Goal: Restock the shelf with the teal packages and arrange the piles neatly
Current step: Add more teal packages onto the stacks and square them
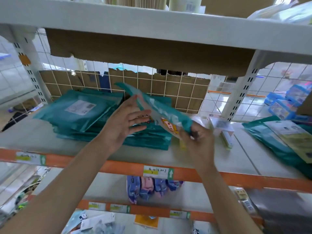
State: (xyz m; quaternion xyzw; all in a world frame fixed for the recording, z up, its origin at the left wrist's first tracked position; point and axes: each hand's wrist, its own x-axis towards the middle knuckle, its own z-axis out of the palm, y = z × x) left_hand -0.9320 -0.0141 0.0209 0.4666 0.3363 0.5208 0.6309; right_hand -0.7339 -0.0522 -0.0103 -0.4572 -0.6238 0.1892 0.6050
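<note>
The grey shelf board with its orange front rail fills most of my view, backed by a white wire grid panel with brown cardboard behind it. On the board, left of centre, lies a spread pile of flat teal plastic packages, the top one bearing a white label; a second, lower pile sits just right of it, under my hands. Far right, more teal packages lie slanted near the edge.

Both my forearms reach up and forward over the rail. My right hand is clamped on the lower corner of one teal package with a cartoon print, holding it tilted, its far end raised toward the grid. My left hand is spread flat, fingers apart, palm against the package's near face, gripping nothing. A small white box stands just beyond my right hand.
</note>
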